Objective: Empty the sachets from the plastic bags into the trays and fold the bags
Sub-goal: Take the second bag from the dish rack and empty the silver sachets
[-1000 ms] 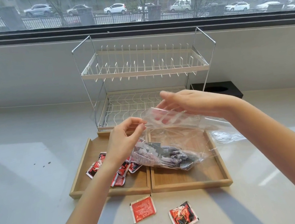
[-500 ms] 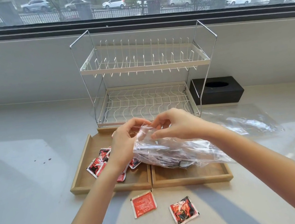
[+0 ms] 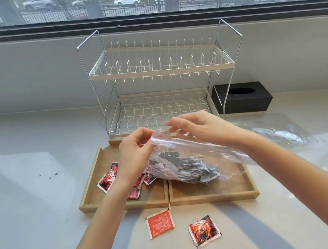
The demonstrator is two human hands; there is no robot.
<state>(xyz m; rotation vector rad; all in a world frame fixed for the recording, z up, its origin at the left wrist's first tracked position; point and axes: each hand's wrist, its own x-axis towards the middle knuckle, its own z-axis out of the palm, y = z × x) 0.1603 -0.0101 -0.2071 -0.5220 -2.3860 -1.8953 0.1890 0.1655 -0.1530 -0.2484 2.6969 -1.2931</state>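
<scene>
Above the 2 wooden trays [image 3: 211,196], both hands are reaching forward from the near edge and meeting at the mouth of a clear bag [image 3: 187,163]. The left hand [image 3: 134,152] is curling its fingers and pinching the bag's upper left rim. The right hand [image 3: 199,128] is arching palm-down over the same rim, fingertips closing on the plastic. The bag is lying with its long axis running left to right, mouth pointing left and up, its belly of dark and white sachets [image 3: 186,167] sagging over the right tray and the divider. Red sachets [image 3: 108,179] are lying in the left tray, partly under the left wrist. 2 more [image 3: 160,223] [image 3: 204,231] are lying flat on the worktop [image 3: 33,206], just in front of the trays. Another clear bag [image 3: 282,135] is lying on the worktop to the right, beyond the right forearm.
</scene>
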